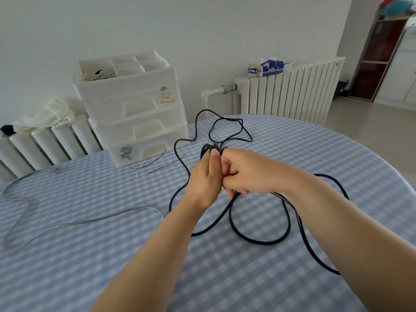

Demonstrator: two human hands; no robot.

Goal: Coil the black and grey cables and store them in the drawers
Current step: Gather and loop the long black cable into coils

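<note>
A long black cable [258, 240] sprawls in loose loops over the checked table. My left hand [206, 179] and my right hand [240, 174] meet above the table's middle, both closed on a small bundle of the black cable's loops that sticks up above my fingers. A grey flat cable [74, 222] lies loose on the table's left side. The white plastic drawer unit [137, 113] stands at the far left of the table, its three drawers closed.
Thin black and white wire ties [155, 164] lie in front of the drawer unit. The blue-and-white checked tablecloth [112, 266] covers a round table. White radiators [290, 91] line the wall behind, one with a tissue box on top.
</note>
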